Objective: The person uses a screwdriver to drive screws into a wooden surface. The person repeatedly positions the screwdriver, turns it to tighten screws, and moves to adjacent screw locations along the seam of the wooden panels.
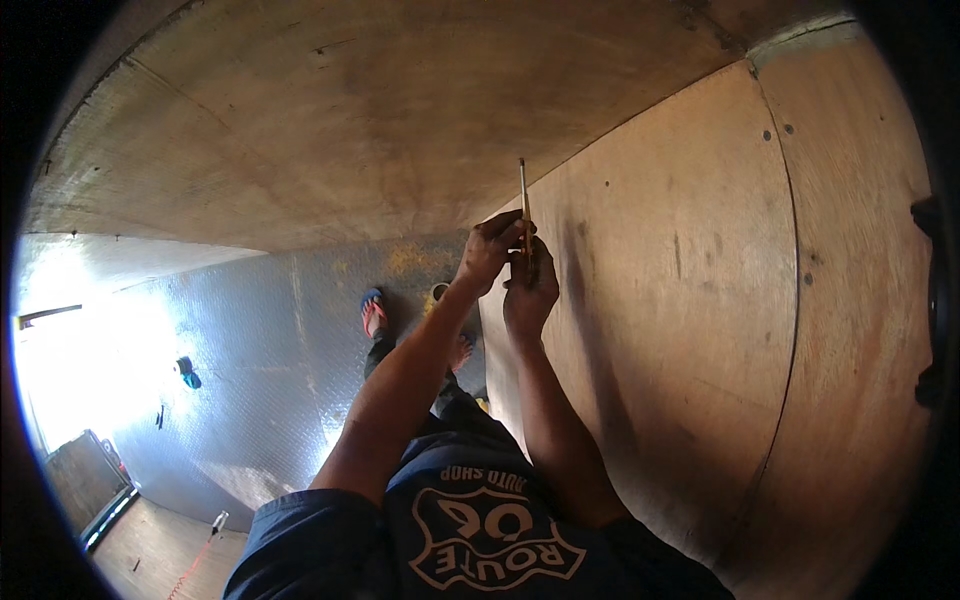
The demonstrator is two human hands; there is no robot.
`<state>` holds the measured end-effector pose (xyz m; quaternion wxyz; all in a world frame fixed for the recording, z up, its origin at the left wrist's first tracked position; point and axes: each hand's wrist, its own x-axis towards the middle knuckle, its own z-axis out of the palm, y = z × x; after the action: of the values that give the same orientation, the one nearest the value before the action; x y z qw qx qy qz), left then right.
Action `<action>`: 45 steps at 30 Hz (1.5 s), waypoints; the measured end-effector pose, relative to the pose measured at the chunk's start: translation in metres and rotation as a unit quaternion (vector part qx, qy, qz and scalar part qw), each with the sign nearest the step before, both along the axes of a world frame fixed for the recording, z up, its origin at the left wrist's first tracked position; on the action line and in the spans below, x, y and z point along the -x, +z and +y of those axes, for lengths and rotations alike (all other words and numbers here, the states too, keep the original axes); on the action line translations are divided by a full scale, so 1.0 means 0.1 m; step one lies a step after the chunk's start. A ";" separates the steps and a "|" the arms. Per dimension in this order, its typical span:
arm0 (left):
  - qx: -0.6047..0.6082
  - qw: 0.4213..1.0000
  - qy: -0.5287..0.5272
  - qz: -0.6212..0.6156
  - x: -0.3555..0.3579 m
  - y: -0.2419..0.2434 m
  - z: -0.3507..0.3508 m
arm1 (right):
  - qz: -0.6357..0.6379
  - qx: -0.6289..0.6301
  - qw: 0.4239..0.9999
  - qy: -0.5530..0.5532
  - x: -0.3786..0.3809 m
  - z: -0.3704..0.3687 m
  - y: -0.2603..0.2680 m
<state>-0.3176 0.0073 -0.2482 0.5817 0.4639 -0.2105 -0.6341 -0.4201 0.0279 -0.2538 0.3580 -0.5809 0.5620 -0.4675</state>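
A screwdriver (pixel 526 201) with an amber handle and a bright metal shank points up and away from me. Its tip meets a small dark spot, perhaps a screw head, near the seam where the far plywood panel (pixel 390 127) joins the right plywood wall (pixel 675 300). Around the handle's upper part are the fingers of my left hand (pixel 489 251). Lower down, my right hand (pixel 532 296) grips the handle's end, hiding most of it. Both arms are stretched out before me.
Below lies a worn metal tread-plate floor (pixel 247 337), my feet on it in flip-flops (pixel 371 311). A round container (pixel 440 291) stands near them. Farther left are a small teal object (pixel 189 375) and a bright opening (pixel 90 352). A red coiled cord (pixel 191 566) hangs lower left.
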 end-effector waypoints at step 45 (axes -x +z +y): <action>-0.005 0.984 0.129 0.120 -0.13 -0.13 -0.77 | -0.569 -0.422 0.653 0.268 0.53 -0.34 -0.09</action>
<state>-0.3049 -0.0700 -0.2616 0.6772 0.4106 -0.0747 -0.6059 -0.4728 -0.0058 -0.2627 0.9240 -0.1126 0.2049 -0.3024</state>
